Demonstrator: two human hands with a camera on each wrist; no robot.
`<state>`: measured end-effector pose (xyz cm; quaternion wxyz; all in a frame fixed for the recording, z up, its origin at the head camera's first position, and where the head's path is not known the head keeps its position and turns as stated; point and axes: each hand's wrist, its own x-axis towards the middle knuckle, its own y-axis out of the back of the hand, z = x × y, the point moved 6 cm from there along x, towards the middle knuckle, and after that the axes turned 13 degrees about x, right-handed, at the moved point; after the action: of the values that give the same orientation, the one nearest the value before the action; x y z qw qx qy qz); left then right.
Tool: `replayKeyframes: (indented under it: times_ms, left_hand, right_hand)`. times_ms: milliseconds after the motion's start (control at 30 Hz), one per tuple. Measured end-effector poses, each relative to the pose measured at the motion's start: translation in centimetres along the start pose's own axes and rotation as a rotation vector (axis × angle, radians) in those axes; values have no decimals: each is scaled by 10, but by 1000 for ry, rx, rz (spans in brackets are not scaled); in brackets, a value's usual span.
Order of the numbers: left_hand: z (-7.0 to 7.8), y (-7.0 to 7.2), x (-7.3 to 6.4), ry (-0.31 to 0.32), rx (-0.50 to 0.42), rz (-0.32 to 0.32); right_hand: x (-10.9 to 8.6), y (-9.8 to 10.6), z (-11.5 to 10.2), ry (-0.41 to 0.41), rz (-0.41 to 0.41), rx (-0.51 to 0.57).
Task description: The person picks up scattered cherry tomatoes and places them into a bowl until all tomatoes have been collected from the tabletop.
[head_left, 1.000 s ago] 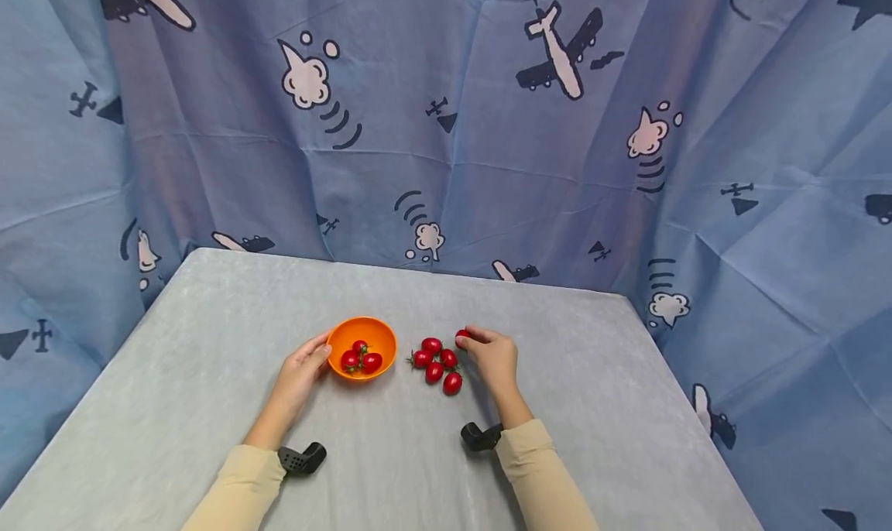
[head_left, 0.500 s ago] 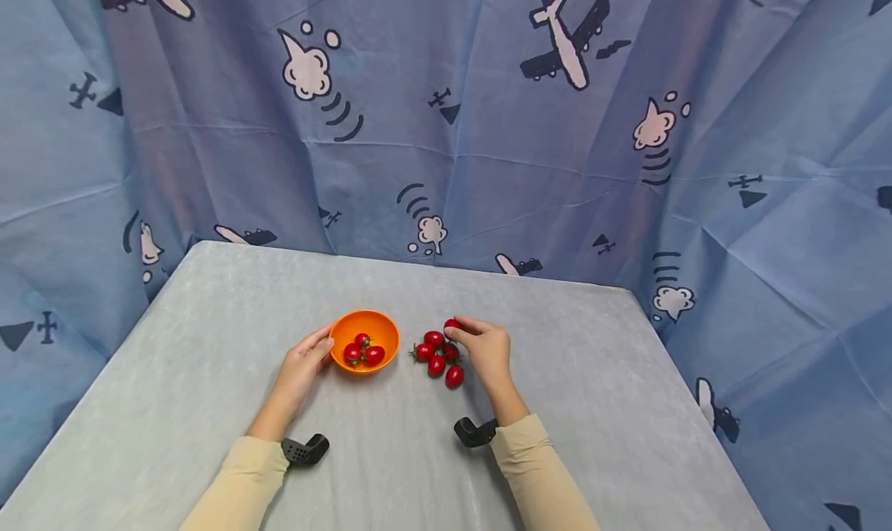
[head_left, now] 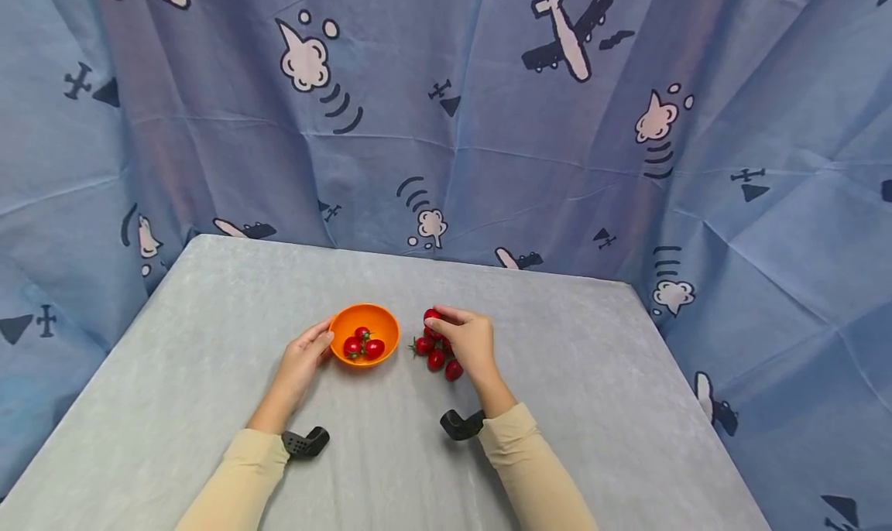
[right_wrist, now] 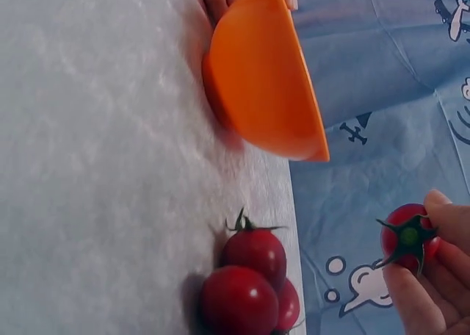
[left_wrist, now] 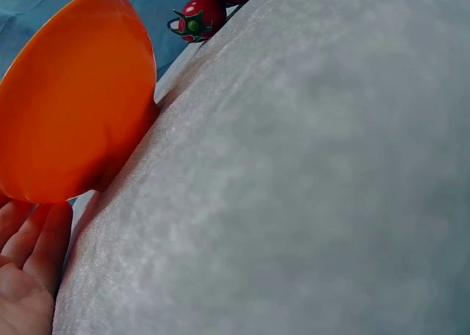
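Observation:
My left hand grips the side of an orange bowl, thumb at its rim. Inside the bowl lie 3 red cherry tomatoes with green stems. My right hand pinches another cherry tomato between thumb and fingers, its green calyx facing the right wrist camera. In the head view, that tomato overlaps the far side of a small cluster of cherry tomatoes lying right of the bowl. My right hand partly covers this cluster. In the right wrist view the held tomato is raised above the table surface.
A pale cloth covers the table. Behind it hangs a blue curtain printed with airplanes and clouds. Black wrist cameras are strapped at both cuffs.
My right hand has moved left with the pinched tomato, from the cluster's far right over to its far side. My left hand stays at the bowl. The head view has tilted slightly down.

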<state>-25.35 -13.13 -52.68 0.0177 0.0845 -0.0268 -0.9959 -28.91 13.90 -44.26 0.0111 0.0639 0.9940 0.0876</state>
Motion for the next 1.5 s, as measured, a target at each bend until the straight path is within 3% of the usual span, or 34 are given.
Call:
replayKeyframes:
  times_ms: [633,967,1300,1500]
  left_hand:
    - [0,0,-1,-15,-11,-1]
    - [0,-1,1,-3,-13,2]
    - [0,-2,1,-18,-25,4]
    - [0,-1,0,-18,-23,7]
  right_hand:
    - [-4,-20,-7,-3,-47,6]
    - [-5,-35,-11,9,-112,25]
    - [-7,-49,-11,-75,-164,36]
    - [-7,-55,-12,-60,-158,15]
